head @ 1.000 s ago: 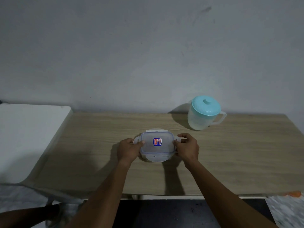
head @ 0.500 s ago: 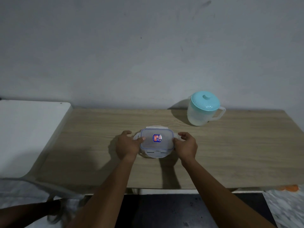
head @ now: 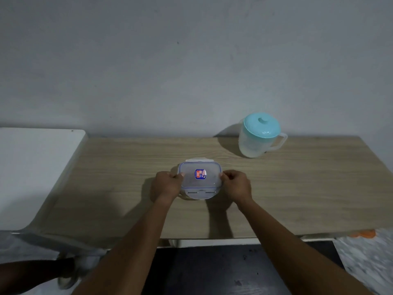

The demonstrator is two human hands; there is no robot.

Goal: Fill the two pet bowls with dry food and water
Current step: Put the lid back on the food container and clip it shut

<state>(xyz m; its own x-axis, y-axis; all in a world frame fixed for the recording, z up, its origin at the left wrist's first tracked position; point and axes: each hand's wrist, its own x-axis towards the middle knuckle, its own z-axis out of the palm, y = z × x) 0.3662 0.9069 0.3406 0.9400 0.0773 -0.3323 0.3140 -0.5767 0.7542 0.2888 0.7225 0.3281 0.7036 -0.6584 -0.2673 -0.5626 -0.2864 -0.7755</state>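
Observation:
A clear plastic container [head: 200, 180] with a blue-rimmed snap lid and a red-blue label sits in the middle of the wooden table [head: 297, 188]. My left hand [head: 167, 186] grips its left side, thumb on the lid edge. My right hand [head: 236, 185] grips its right side the same way. The front and back lid flaps stick out unlatched. A translucent jug [head: 258, 136] with a turquoise lid stands at the back right, handle pointing right. No pet bowls are in view.
A white surface [head: 32, 171] adjoins the table on the left. A grey wall runs behind the table. Below the front edge lies a dark floor, with a person's foot in a shoe [head: 68, 273] at the lower left.
Both hands have closed in on the container's side flaps, pressing them down against its sides. The container and jug stay in place.

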